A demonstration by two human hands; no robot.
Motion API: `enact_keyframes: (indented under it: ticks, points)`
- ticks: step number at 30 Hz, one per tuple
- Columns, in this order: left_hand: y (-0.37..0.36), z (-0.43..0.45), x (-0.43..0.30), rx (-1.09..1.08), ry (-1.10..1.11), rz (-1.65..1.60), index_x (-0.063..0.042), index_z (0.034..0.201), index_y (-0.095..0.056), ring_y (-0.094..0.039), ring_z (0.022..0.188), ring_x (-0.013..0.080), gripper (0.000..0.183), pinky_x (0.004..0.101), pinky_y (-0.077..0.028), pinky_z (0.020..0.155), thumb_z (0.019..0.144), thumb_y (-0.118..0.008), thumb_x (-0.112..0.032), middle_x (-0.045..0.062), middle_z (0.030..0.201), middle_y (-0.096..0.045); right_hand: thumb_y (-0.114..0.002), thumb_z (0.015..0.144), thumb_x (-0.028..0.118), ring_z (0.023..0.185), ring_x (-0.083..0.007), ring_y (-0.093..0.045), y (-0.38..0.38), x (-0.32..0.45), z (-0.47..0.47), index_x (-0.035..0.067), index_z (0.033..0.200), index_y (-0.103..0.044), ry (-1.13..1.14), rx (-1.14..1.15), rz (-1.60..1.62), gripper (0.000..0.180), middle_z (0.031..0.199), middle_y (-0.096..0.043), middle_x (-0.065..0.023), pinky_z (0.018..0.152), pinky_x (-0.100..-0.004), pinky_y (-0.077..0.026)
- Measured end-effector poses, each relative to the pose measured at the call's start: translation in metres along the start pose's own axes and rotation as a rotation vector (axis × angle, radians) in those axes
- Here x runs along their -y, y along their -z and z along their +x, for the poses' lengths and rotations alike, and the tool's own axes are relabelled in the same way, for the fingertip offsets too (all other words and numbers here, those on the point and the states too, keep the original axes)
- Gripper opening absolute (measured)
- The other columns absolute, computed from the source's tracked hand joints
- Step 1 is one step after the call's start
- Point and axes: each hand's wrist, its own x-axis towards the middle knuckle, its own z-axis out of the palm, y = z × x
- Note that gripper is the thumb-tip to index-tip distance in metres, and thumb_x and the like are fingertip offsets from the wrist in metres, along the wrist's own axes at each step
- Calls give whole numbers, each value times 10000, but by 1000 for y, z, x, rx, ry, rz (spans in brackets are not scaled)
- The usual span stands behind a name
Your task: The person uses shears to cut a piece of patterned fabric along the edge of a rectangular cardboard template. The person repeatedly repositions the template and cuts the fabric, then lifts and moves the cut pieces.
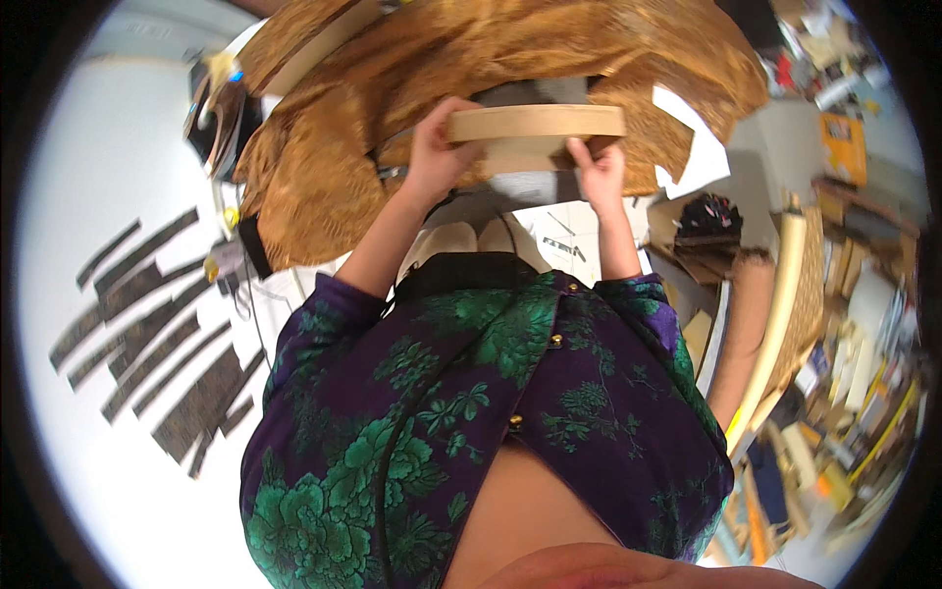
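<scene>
My left hand [439,151] grips the left end of a tan, slightly curved, box-like piece [537,123]. At its lower right corner, my right hand [602,173] holds it with the thumb on the near side. A pale tan face of the piece shows below the front band; I cannot tell whether it is wood, card or leather. Held level in front of me, the piece is above a dark surface. Around and beyond it spreads a brown, wrinkled, textured leather-like sheet [316,169].
A white paper piece [699,143] lies on the sheet's right side. Several dark textured strips [165,316] are spread on a white surface at left. Long rolls [743,324] stand at right, beside cluttered scraps [846,368]. An orange box [843,147] sits farther right.
</scene>
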Motion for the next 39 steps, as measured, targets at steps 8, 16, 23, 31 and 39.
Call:
enact_keyframes:
  ticks: [8,16,23,31,39]
  points:
    - [149,-68,88,-502,338,135,-24,1078,-648,-599,894,118,272,259,-475,780,861,-714,-174,40,968,-666,-653,911,41,1009,-132,-573,17,-64,-4,0,1155,-583,-160,-174,265,257,1123,-627,-54,899,-280,-452]
    - [227,-222,259,-1383,641,56,-30,958,-597,-546,677,148,263,309,-502,598,836,-720,-229,32,782,-578,-670,911,76,1016,-138,-568,-17,-68,12,-20,1194,-547,-194,-88,238,324,1142,-618,-64,901,-273,-448]
    - [210,-225,256,-1097,529,-745,-99,1411,-315,-371,1304,304,799,568,-341,1052,850,-661,-551,111,1432,-330,-657,916,60,1065,-149,-549,-45,-47,16,-10,1229,-526,-161,-30,356,346,1181,-602,-71,946,-294,-433]
    - [194,-199,213,-1183,298,-1293,-90,1510,-161,-156,1444,354,1088,607,-113,1154,763,-462,-822,144,1554,-173,-704,882,68,1026,-141,-562,-36,-60,13,-16,1161,-577,-147,-37,117,317,1145,-615,-59,922,-291,-446]
    - [203,-204,279,-1408,544,-934,-46,1337,-379,-448,1153,328,729,502,-382,981,870,-467,-599,166,1307,-430,-754,841,78,1016,-163,-582,-31,-55,3,-36,1167,-556,-156,-6,-133,398,1114,-626,-71,919,-302,-456]
